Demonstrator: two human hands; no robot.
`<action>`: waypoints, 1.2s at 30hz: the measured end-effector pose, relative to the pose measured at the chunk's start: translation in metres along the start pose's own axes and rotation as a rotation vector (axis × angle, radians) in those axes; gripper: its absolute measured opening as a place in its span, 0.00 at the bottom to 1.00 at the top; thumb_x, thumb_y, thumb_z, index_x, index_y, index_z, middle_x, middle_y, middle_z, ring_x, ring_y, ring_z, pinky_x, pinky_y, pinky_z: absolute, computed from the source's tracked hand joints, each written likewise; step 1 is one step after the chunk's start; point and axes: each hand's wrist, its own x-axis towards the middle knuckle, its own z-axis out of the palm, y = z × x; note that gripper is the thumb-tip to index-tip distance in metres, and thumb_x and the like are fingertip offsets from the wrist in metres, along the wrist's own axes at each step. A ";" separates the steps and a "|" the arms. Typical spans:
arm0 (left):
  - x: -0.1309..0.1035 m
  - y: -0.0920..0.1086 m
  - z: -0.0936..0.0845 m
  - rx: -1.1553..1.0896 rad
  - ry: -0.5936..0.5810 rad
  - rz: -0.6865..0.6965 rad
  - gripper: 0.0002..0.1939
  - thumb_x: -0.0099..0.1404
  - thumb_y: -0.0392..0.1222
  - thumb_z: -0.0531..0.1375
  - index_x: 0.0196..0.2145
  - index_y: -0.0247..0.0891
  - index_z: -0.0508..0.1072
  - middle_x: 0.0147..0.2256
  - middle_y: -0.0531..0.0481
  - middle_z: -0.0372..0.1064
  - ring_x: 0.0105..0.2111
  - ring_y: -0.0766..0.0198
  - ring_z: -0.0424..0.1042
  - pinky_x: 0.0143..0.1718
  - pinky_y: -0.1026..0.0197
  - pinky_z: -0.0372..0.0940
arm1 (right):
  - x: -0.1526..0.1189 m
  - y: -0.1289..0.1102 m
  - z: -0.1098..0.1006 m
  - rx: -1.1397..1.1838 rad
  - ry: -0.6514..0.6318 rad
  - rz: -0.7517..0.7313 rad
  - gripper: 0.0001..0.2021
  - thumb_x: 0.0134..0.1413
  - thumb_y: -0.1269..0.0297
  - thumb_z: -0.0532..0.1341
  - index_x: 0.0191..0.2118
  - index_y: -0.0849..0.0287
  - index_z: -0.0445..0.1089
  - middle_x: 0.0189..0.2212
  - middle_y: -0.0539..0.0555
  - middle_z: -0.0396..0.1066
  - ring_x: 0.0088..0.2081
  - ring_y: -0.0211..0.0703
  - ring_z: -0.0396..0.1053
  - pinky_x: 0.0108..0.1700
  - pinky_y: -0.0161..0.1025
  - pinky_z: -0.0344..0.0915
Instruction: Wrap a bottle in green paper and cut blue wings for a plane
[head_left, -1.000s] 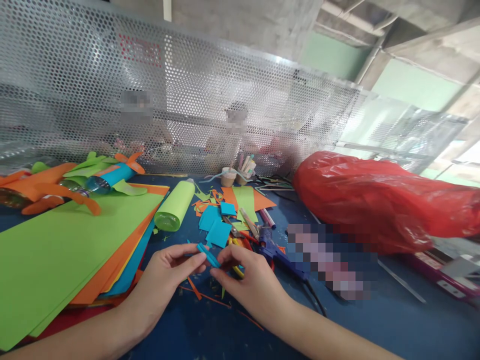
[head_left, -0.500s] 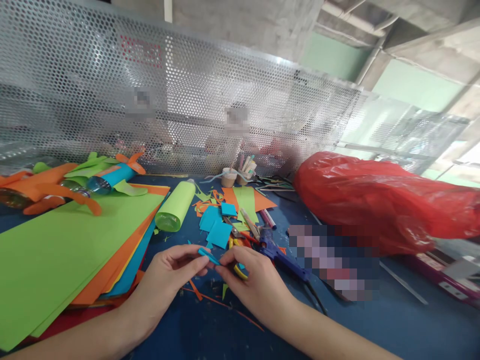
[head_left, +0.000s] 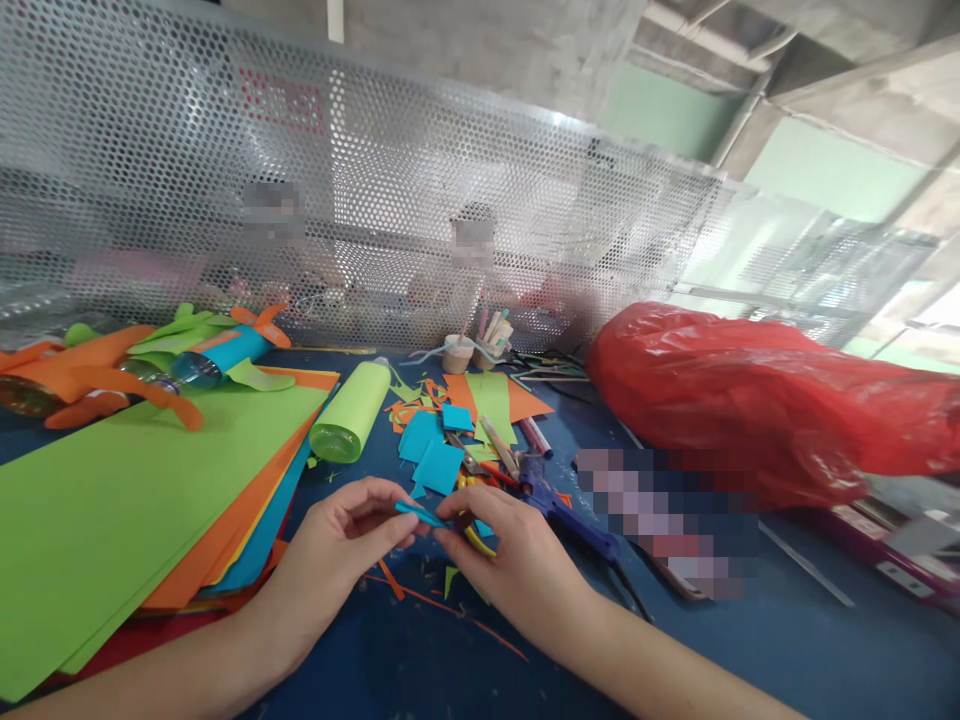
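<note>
Blue strip (head_left: 418, 514) flatter vs prev, both hands (head_left: 356, 530) (head_left: 504, 538) pinching it, turned inwd

Both forearms (head_left: 251, 640) are bare; the hands (head_left: 517, 545) are bare too

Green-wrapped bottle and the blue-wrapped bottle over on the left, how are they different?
The green-wrapped bottle looks plain, while the blue-wrapped bottle has orange paper pieces at one end. The green-wrapped bottle's base faces toward the viewer; the blue-wrapped bottle's clear end points left. Both lie on their sides, with a clear end left uncovered by paper.
</note>
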 end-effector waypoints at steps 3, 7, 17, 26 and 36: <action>0.001 -0.001 0.000 -0.001 -0.017 0.015 0.09 0.50 0.42 0.69 0.30 0.40 0.75 0.27 0.54 0.75 0.29 0.65 0.73 0.35 0.64 0.68 | 0.000 -0.001 0.000 0.024 0.010 -0.006 0.07 0.51 0.71 0.66 0.37 0.57 0.70 0.32 0.50 0.75 0.34 0.41 0.73 0.37 0.35 0.68; 0.002 -0.003 0.000 0.026 -0.040 0.031 0.08 0.52 0.42 0.68 0.30 0.40 0.75 0.27 0.54 0.75 0.29 0.63 0.74 0.35 0.64 0.68 | -0.001 -0.001 0.001 0.042 0.037 -0.030 0.04 0.53 0.70 0.65 0.34 0.56 0.70 0.30 0.49 0.74 0.31 0.40 0.73 0.35 0.35 0.68; 0.000 -0.007 -0.005 0.098 -0.142 0.076 0.06 0.57 0.42 0.66 0.34 0.43 0.74 0.30 0.55 0.74 0.32 0.65 0.73 0.35 0.66 0.67 | -0.003 0.000 -0.002 0.050 -0.002 -0.068 0.02 0.58 0.70 0.62 0.34 0.56 0.69 0.30 0.50 0.73 0.33 0.40 0.72 0.36 0.34 0.67; -0.002 -0.004 -0.004 0.211 -0.098 0.111 0.04 0.56 0.42 0.65 0.31 0.43 0.76 0.31 0.54 0.75 0.33 0.63 0.74 0.34 0.66 0.68 | -0.001 0.000 -0.005 0.052 -0.002 -0.079 0.03 0.57 0.72 0.61 0.36 0.57 0.70 0.32 0.51 0.74 0.34 0.40 0.72 0.37 0.34 0.67; -0.004 -0.015 -0.007 0.246 -0.125 0.325 0.03 0.59 0.36 0.63 0.29 0.44 0.75 0.35 0.55 0.74 0.37 0.65 0.73 0.40 0.67 0.68 | -0.002 0.002 -0.003 0.146 0.020 -0.184 0.04 0.56 0.74 0.62 0.37 0.59 0.73 0.32 0.52 0.73 0.35 0.39 0.71 0.39 0.33 0.67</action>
